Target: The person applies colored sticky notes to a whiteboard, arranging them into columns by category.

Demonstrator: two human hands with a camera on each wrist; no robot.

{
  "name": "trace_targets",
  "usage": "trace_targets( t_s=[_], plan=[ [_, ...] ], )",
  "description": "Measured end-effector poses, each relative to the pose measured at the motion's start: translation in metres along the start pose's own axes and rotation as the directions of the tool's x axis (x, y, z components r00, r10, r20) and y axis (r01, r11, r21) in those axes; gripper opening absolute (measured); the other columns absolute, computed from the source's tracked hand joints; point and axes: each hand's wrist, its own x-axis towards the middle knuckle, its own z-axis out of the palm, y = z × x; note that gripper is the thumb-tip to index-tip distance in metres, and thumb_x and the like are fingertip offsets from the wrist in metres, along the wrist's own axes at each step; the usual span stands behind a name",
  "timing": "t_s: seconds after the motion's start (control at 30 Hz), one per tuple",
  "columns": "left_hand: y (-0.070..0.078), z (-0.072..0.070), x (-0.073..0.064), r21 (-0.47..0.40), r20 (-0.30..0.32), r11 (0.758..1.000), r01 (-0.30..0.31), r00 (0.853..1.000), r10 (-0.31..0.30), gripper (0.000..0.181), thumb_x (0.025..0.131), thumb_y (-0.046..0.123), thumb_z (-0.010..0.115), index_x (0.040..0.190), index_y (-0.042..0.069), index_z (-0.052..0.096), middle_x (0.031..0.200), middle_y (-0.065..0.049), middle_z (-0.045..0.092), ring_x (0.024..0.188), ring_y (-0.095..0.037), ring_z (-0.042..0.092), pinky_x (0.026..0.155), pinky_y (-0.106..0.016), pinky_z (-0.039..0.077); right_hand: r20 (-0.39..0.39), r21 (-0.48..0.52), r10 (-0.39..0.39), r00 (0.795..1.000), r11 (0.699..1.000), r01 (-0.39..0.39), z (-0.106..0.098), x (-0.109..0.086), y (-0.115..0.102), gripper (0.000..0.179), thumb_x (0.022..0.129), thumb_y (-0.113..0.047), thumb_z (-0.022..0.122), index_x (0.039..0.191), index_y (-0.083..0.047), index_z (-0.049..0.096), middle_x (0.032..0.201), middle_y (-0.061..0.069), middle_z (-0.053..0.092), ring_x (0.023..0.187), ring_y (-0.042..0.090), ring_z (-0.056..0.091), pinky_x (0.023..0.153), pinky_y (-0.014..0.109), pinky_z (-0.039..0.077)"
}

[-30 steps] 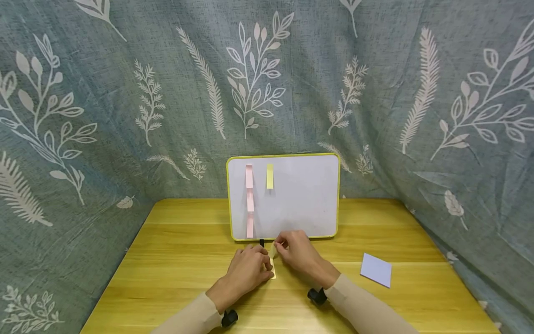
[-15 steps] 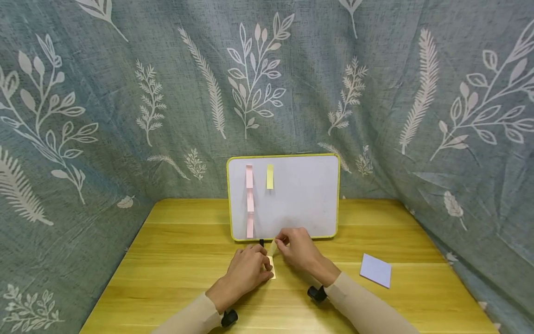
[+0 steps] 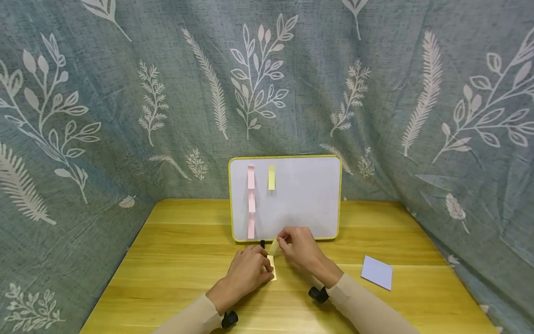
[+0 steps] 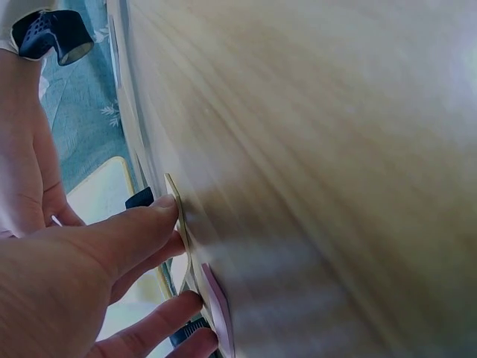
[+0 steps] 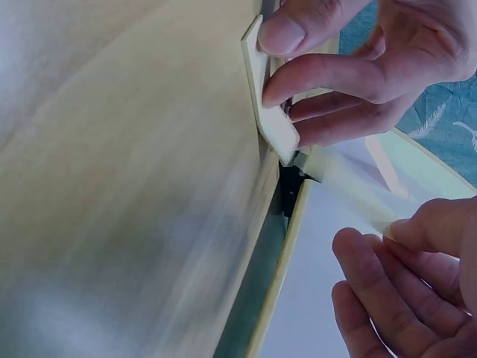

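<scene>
My left hand [image 3: 248,269] holds a narrow pad of pale yellow sticky notes [image 5: 276,134] down at the tabletop, thumb and fingertips on it. With thumb and forefinger, my right hand [image 3: 302,248] pinches the end of a yellow sticky note [image 5: 346,183]. That thin strip slants up from the far end of the pad toward the whiteboard. In the left wrist view a pink pad [image 4: 216,306] lies beside the yellow one, near the left fingertips; my left hand hides it in the head view.
A yellow-framed whiteboard [image 3: 304,199] stands behind the hands on a black foot [image 3: 262,244]. Three pink strips [image 3: 251,176] run down its left side, with one yellow strip [image 3: 271,177] beside the top one. A lilac square pad [image 3: 377,272] lies on the right.
My right hand has risen slightly toward the whiteboard, drawing the yellow strip further up from the pad. My left hand has stayed in place on the pad.
</scene>
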Motion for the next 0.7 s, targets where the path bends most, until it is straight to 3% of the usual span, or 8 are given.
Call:
trace_targets(
  t_s=[0.2, 0.33, 0.7],
  plan=[
    [0.000, 0.000, 0.000, 0.003, -0.011, 1.000, -0.007, 1.000, 0.007, 0.012, 0.092, 0.031, 0.103, 0.089, 0.026, 0.092, 0.128, 0.000, 0.083, 0.117, -0.026, 0.075, 0.094, -0.054, 0.059, -0.049, 0.048, -0.036, 0.998, 0.998, 0.038, -0.006, 0.002, -0.002, 0.009, 0.103, -0.001, 0.084, 0.098, -0.007, 0.087, 0.092, 0.003, 0.087, 0.082, 0.017, 0.085, 0.077, 0.028, 0.070],
    [0.000, 0.001, 0.000, 0.006, -0.011, 1.000, -0.010, 1.000, 0.010, 0.012, 0.092, 0.031, 0.103, 0.089, 0.026, 0.092, 0.129, -0.001, 0.083, 0.118, -0.027, 0.076, 0.095, -0.056, 0.060, -0.095, 0.073, -0.066, 0.993, 0.995, 0.074, -0.010, 0.003, -0.004, 0.008, 0.102, 0.000, 0.085, 0.098, -0.007, 0.087, 0.092, 0.005, 0.087, 0.082, 0.021, 0.086, 0.077, 0.036, 0.073],
    [-0.002, 0.001, 0.000, 0.020, -0.007, 1.000, -0.018, 1.000, 0.018, 0.011, 0.092, 0.030, 0.103, 0.094, 0.026, 0.093, 0.134, -0.004, 0.083, 0.121, -0.029, 0.076, 0.097, -0.058, 0.061, -0.252, 0.055, -0.173, 0.952, 0.980, 0.193, -0.014, 0.005, -0.007, 0.009, 0.099, 0.003, 0.088, 0.101, -0.006, 0.088, 0.095, 0.009, 0.088, 0.082, 0.021, 0.087, 0.077, 0.049, 0.074]
  ],
)
